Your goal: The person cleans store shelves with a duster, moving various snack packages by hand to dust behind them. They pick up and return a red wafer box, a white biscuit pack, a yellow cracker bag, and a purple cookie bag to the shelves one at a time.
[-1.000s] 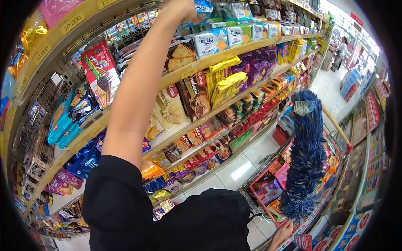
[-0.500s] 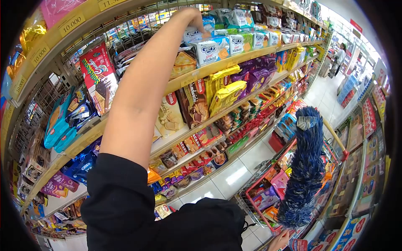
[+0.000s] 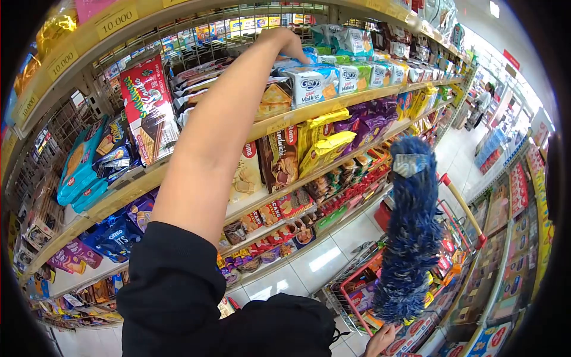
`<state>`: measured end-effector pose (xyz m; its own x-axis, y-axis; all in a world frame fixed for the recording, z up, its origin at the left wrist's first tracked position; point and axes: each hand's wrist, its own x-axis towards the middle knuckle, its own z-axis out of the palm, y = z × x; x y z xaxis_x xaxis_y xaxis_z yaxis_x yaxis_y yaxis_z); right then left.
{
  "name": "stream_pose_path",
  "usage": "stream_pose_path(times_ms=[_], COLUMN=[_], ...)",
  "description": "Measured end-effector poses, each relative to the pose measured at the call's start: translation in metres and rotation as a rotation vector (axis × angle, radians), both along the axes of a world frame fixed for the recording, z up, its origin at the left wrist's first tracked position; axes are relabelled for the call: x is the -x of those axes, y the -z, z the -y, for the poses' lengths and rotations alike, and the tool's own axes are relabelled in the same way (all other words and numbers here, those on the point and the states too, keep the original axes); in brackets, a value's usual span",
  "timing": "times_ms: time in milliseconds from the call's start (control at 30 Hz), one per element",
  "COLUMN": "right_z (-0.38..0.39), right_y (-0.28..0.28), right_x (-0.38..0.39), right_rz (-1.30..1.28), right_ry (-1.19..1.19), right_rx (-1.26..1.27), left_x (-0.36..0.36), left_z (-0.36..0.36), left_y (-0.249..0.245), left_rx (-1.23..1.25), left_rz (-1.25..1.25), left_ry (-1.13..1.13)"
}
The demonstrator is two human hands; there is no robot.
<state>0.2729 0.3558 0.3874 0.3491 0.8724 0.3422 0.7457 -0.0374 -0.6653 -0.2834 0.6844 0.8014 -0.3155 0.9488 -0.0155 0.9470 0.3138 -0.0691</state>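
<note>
My left hand [image 3: 290,46] reaches over the upper shelf, fingers bent down around a blue cracker pack [image 3: 288,62]; much of the grip is hidden. Right in front of it stands a white and blue Gery Malkist cracker pack [image 3: 314,85], with a green one [image 3: 353,78] alongside. At the bottom right, my right hand [image 3: 382,340] is closed on the lower end of a fluffy blue duster [image 3: 407,232], which points upward. A pale label is wrapped near the duster's top.
A shopping cart [image 3: 351,297] filled with colourful packets stands behind the duster, its handle [image 3: 464,205] to the right. Wafer boxes [image 3: 148,110] and biscuit packs [image 3: 279,157] line the shelves. Further down the aisle is a person [image 3: 480,107]; another shelf rises on the right.
The cracker pack under my left hand has gone down behind the front row. The duster has shifted left in view, along with my right hand. The camera view has moved slightly.
</note>
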Motion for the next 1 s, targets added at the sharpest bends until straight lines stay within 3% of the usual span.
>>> stream_pose_path(times_ms=[67,100,200,367,467,633,700,767,867,1000], right_z=[-0.002,0.0,-0.003,0.0,0.003,0.008,0.009,0.011,0.009,0.004], right_y=[-0.017,-0.019,0.008,0.0,-0.022,0.003,0.021,0.003,0.007,0.012], right_x=[0.009,0.007,-0.01,0.0,0.018,-0.001,-0.014,-0.005,-0.016,-0.039], right_rz=[0.094,-0.044,-0.083,0.043,-0.099,-0.132,-0.099,-0.152,-0.166,-0.158], right_ry=[-0.028,-0.028,-0.038,-0.036,-0.005,0.02,0.009,0.004,0.002,-0.058], right_rx=[-0.057,0.121,0.148,0.077,0.013,0.068,0.074,0.081,0.096,0.19], left_x=[0.0,-0.003,-0.02,-0.023,-0.035,-0.023,-0.017,-0.016,-0.024,-0.04], left_z=[-0.001,-0.005,0.007,0.0,0.007,-0.002,-0.014,-0.011,0.008,0.025], left_y=[0.005,0.004,-0.006,0.006,-0.002,0.007,0.014,0.007,0.008,0.002], left_rx=[-0.023,0.012,0.054,-0.002,0.038,0.069,0.024,-0.096,-0.306,-0.205], left_rz=[-0.073,-0.092,-0.1,-0.163,-0.174,-0.23,-0.188,-0.08,0.078,-0.015], left_ry=[0.039,0.021,-0.036,-0.053,-0.085,0.024,-0.01,-0.035,0.072,0.207])
